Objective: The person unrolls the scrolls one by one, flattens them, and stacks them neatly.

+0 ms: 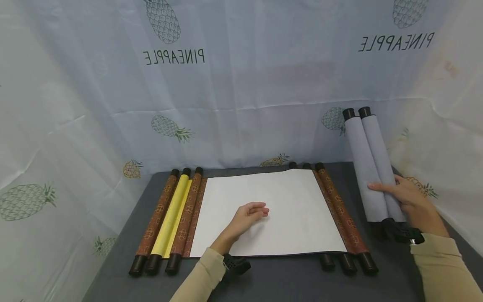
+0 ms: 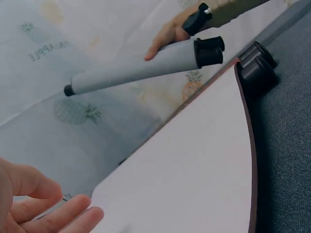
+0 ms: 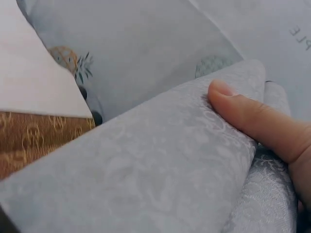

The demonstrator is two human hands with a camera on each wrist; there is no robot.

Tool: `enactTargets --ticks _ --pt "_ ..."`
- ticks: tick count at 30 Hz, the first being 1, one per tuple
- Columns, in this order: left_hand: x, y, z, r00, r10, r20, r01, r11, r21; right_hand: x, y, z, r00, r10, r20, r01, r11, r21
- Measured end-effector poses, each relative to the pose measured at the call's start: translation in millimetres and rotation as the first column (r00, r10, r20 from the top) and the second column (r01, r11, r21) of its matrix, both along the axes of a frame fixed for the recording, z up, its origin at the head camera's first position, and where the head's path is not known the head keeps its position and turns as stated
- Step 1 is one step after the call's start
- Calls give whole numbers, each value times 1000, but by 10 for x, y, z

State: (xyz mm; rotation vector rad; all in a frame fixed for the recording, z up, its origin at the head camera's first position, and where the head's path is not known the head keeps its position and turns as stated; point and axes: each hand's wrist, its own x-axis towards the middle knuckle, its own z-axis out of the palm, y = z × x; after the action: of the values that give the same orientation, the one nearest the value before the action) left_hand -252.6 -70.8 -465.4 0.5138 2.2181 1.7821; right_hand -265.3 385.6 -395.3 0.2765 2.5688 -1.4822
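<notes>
On the right, my right hand [image 1: 415, 203] grips a pale grey scroll [image 1: 364, 167], its two rolls side by side with black end knobs, held up at a slant. The right wrist view shows the thumb [image 3: 238, 107] lying across the patterned cloth of the scroll; the other fingers are hidden behind it. My left hand [image 1: 245, 218] is over a white sheet [image 1: 298, 209] spread on the table, fingers loosely bent and holding nothing. Brown patterned rolls [image 1: 341, 209] with black knobs lie along the sheet's right side.
Left of the sheet lie brown patterned rolls [image 1: 160, 216] and a yellow roll [image 1: 173, 209], all with black knobs. The dark grey table [image 1: 279, 281] meets a pale curtain [image 1: 241, 84] printed with pineapples, which rises at the back and both sides.
</notes>
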Motion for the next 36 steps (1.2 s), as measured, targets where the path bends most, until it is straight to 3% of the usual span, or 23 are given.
enactTargets --ticks 9,18,27,36 --pt "-26 67 84 1000 0 3 0 999 43 -81 -443 95 990 -27 -137 15 996 -86" --pt "-38 122 169 1000 -10 -16 11 998 70 -119 -999 143 985 0 -174 -37 977 -211" --pt "-51 252 234 1000 -26 -13 28 992 122 -155 -1551 123 988 2 -155 -58 933 -356" --pt "30 430 261 993 -71 93 53 981 184 -145 -2117 42 979 -13 -205 -75 906 -417"
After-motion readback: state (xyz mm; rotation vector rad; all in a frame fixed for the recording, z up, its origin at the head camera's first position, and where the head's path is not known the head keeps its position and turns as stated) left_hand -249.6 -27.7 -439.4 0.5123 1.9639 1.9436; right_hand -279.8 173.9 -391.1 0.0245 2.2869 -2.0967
